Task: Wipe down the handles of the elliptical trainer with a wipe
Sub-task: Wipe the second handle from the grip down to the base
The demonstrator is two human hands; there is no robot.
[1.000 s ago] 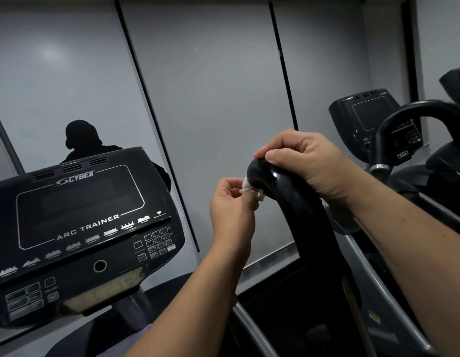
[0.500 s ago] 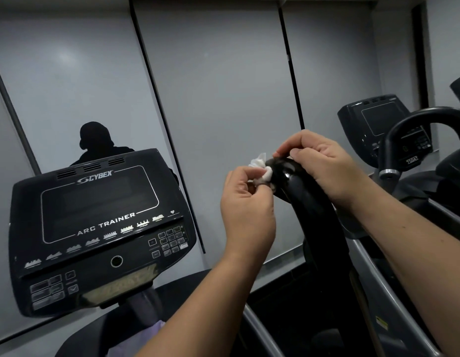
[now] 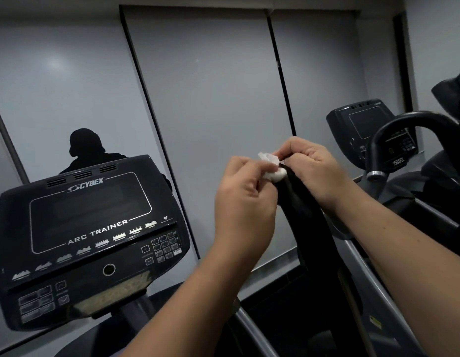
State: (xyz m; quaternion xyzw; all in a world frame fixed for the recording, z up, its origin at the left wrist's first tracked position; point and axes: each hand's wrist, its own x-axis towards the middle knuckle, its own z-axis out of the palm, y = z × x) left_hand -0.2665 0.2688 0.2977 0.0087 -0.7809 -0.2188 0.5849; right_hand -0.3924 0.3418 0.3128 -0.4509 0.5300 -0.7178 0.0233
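The black right handle [image 3: 305, 215] of the elliptical trainer rises through the middle of the view. A small crumpled white wipe [image 3: 271, 167] sits against its top end. My left hand [image 3: 243, 204] holds the wipe's lower part between curled fingers. My right hand [image 3: 311, 168] curls over the handle's tip from the right, its fingertips pinching the wipe's upper edge. The tip itself is hidden under both hands.
The trainer's black console [image 3: 92, 235], marked ARC TRAINER, stands at lower left. A second machine with its console [image 3: 365, 122] and curved black handle [image 3: 409, 122] stands at right. Grey wall panels lie ahead, with a grey frame rail [image 3: 373, 284] below the handle.
The wipe has come up from the handle's left side to its top. My right hand's fingertips have closed in on the wipe. The camera has shifted slightly left.
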